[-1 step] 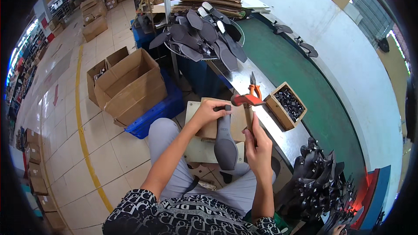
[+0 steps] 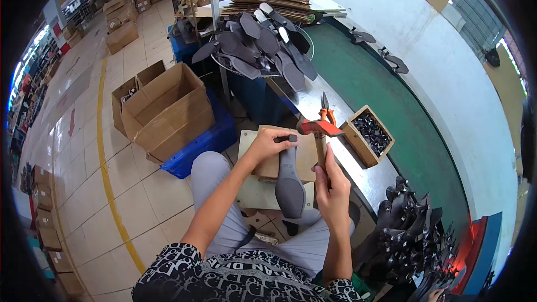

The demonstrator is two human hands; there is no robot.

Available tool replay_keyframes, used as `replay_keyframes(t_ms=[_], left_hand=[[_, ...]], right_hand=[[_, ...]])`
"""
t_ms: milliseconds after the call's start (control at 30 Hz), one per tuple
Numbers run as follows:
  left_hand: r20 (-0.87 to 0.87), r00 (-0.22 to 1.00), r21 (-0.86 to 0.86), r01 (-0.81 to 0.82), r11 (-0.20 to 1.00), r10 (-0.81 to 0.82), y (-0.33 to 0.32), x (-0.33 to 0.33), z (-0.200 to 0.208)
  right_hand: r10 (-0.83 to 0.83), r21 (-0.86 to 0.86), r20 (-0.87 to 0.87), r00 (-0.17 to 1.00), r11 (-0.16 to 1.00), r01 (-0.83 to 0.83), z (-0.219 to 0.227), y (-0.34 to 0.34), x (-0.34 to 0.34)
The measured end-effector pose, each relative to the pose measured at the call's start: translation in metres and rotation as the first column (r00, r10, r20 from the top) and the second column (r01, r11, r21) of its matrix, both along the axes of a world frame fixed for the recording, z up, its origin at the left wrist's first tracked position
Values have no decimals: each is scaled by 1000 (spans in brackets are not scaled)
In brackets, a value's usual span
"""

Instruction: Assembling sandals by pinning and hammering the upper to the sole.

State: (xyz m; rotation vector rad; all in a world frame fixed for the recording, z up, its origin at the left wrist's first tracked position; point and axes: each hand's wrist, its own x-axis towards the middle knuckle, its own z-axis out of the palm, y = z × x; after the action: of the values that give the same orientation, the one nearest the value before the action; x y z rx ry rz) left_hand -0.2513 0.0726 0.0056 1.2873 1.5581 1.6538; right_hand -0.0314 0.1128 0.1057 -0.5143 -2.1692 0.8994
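Observation:
My left hand (image 2: 267,144) is closed on the heel end of a dark grey shoe sole (image 2: 290,187), which lies with its broad toe part toward me. Under its heel end is a brown board (image 2: 268,169) on a pale block between my knees. In my right hand (image 2: 333,187), a hammer (image 2: 320,128) with a red head and wooden handle is gripped upright, its head just right of the heel and apart from it. Beyond the hammer, orange-handled pliers (image 2: 327,113) lie on the metal bench edge, beside a wooden box (image 2: 354,143) of small black pieces.
A wire basket (image 2: 220,66) heaped with dark soles stands at the far end. Many dark shoe parts (image 2: 411,229) are piled at my right. A green conveyor belt (image 2: 358,72) runs along the wall. Left are an open cardboard carton (image 2: 173,126) and a blue crate (image 2: 221,140).
The hammer's head has tilted very slightly, its right end a little lower and farther right. The sole and my left hand stay put.

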Motion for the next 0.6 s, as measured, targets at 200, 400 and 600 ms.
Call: replay_keyframes(t_ms=[200,400,600], left_hand=[[-176,984,-66,5,998,-17,-2,-3,-13],[-532,847,-151,-73,986,-19,-22,-2,-22],[-530,846,-237,-89,967,-52,-11,5,-11]], right_hand=[[27,-38,157,987,999,-22,-22,-2,-3],[-99,95,-205,974,988,120,37,-36,29],[-27,125,61,998,992,19,-54,-6,-12]])
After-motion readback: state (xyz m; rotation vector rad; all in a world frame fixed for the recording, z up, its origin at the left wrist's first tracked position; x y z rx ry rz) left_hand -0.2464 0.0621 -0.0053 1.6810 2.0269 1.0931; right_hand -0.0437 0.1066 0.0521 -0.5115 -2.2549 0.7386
